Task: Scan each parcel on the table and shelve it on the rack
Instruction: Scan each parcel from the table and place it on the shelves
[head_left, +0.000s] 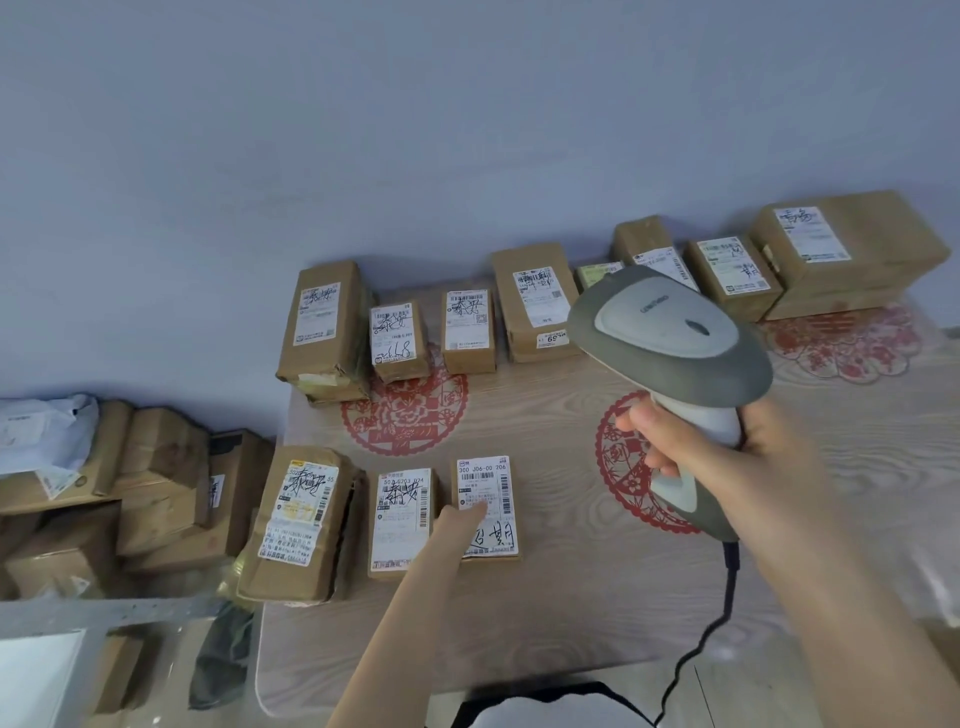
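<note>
Parcel (485, 483) small, flat, directly under left hand (460, 525), whose straight fingers rest on its label. Right hand (696, 462) clamped round scanner (670, 332) handle. We judge parcel light, stiff, tape-slick; pinch its long edges.

Brown cardboard parcels (535, 301), white printed labels up, flat on the wood-grain counter (571, 597). Near row at lower centre: bulky taped one (291, 525), slimmer one (400, 525) just beside it, small one (485, 506) touched by the left hand (452, 535). Far row along the wall, largest (847, 249) at upper right. Grey corded scanner (670, 338) gripped in the right hand (769, 447), raised at centre right. More boxes (166, 483) stacked on the rack (104, 608), lower left.
</note>
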